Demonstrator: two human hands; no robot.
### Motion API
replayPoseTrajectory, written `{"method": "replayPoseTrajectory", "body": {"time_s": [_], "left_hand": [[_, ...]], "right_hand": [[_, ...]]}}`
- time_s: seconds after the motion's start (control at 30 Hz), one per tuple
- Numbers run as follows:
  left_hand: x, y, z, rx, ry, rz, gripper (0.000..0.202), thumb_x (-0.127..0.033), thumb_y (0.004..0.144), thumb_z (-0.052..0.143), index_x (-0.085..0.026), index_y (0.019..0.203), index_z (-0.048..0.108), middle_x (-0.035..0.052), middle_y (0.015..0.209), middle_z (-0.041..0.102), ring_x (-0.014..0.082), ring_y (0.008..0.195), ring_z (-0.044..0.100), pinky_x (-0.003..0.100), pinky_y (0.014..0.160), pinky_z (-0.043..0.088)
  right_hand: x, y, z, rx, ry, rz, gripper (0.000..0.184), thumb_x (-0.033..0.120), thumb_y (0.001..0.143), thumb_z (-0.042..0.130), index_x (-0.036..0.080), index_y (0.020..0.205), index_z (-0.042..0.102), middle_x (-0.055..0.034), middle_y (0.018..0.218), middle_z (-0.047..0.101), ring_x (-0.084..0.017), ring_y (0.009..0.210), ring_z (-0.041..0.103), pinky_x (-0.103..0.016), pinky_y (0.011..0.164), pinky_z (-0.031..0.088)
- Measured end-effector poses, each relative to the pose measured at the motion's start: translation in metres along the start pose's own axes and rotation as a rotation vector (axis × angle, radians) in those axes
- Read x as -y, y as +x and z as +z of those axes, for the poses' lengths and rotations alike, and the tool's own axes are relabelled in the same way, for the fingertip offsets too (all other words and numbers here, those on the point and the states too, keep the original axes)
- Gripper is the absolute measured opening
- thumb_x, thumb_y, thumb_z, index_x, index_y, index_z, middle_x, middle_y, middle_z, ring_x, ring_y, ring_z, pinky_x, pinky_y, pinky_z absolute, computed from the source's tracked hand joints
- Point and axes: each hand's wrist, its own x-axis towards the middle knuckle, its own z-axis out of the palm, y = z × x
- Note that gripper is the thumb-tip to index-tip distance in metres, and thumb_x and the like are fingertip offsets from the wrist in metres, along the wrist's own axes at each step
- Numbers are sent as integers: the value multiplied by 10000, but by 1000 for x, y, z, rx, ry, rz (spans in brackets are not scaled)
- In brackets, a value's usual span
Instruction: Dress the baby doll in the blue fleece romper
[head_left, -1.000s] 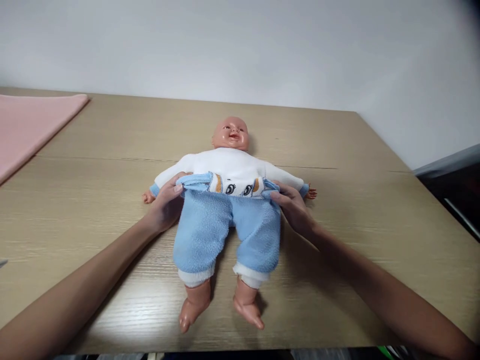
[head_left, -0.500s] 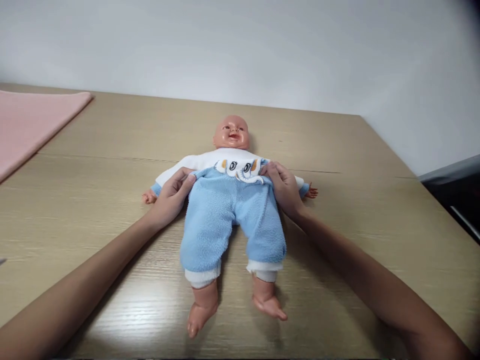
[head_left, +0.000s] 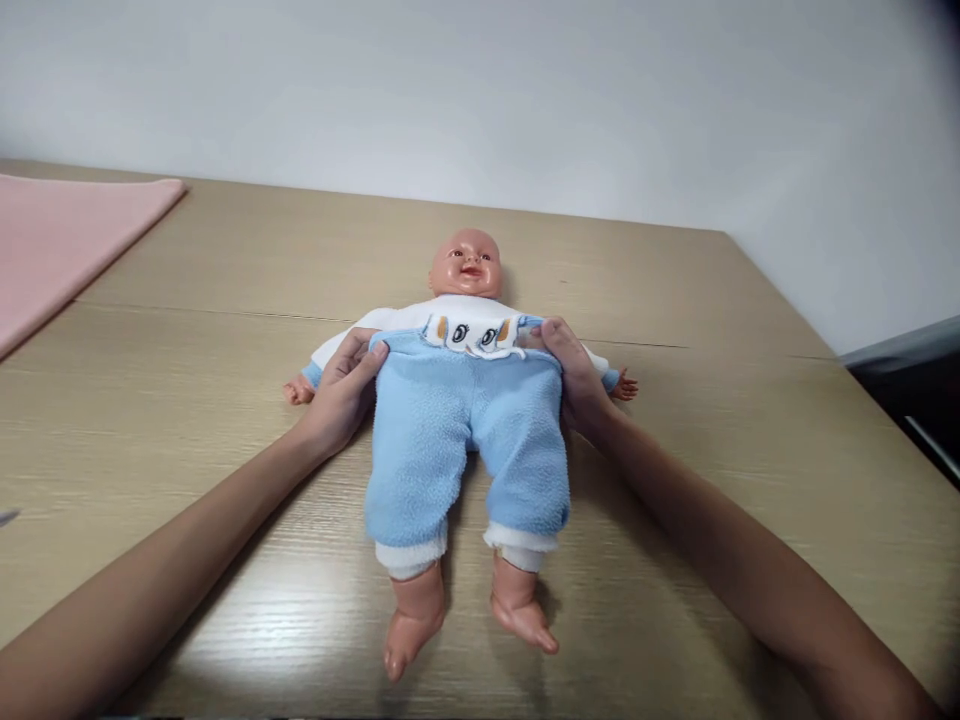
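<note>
Between left hand point(head_left: 339, 392) and right hand point(head_left: 576, 375) lies the doll's waistband point(head_left: 465, 347), pinched.

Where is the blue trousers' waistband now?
Head view, centre: the waistband sits on the chest of the doll, just under the embroidered eyes, its ends gripped by the left hand and right hand.

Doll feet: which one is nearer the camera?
The foot on the person's left; its toes sit lower in frame than those of the other foot.

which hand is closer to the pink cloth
Left. The left hand holds the blue trousers on the side of the doll facing the pink cloth; the right hand holds them on the far side.
</note>
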Motion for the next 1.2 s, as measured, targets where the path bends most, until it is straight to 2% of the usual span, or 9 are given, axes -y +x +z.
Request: {"method": "replayPoseTrajectory", "body": {"time_s": [0.13,0.3,0.47,0.57,0.7,0.87,0.97,1.1,1.2], "left_hand": [[1,2,5,-48,-43,16,503,-605,846,987,-263,1031,667,8,1035,763,186,900,662,285,804,530],[9,3,-1,-75,-3,97,487,-578,848,999,-235,1036,709,-16,928,684,139,790,569,240,720,454],[14,3,-4,-112,63,246,444,-573,896,967,-248,1041,701,-18,901,652,155,832,565,258,783,460],[12,2,-1,-127,136,331,419,-575,942,925,-257,1067,683,-16,904,656,161,837,573,274,814,466],[9,2,4,-141,212,323,430,-554,919,935,-231,1047,681,-10,927,623,159,832,558,279,782,455],[13,19,13,-225,372,393,269,-399,964,849,-217,999,653,-43,814,543,150,746,505,289,736,433],[16,29,16,-242,394,436,219,-368,991,800,-222,995,636,-43,815,532,152,743,495,290,725,430],[16,26,19,-230,426,527,165,-300,1028,755,-230,1027,606,-34,866,541,146,760,506,280,721,440],[16,20,21,-167,471,625,128,-239,1067,719,-236,1063,591,-42,865,536,129,729,511,260,680,437]], "right_hand": [[-6,2,-1,33,-132,-58,564,778,884,829,256,993,645,-4,963,715,-177,841,615,-308,794,531],[-17,-3,-3,-103,-262,-216,541,788,985,710,256,998,618,13,851,620,-179,778,553,-321,725,483],[-21,-6,-6,-243,-349,-353,438,691,1061,629,257,1119,614,-41,1048,685,-222,985,646,-374,928,533],[-22,-8,-9,-269,-389,-363,339,597,1083,608,258,1090,618,-37,1012,677,-225,963,649,-389,935,520],[-22,-8,-12,-260,-424,-353,303,558,1091,603,259,1048,632,-28,970,672,-227,915,637,-390,893,513],[-20,-8,-14,-259,-491,-334,322,581,1086,615,267,1030,658,-39,980,696,-250,932,643,-403,883,518],[-19,-10,-15,-267,-516,-345,298,553,1098,614,272,1018,671,-34,969,693,-249,937,634,-393,877,511],[-17,-15,-15,-289,-518,-363,271,517,1095,624,264,1008,664,-22,947,684,-233,911,630,-373,862,508],[-4,-12,-7,-309,-525,-418,231,473,1098,623,259,1018,652,-22,948,682,-223,879,638,-356,806,506]]}}
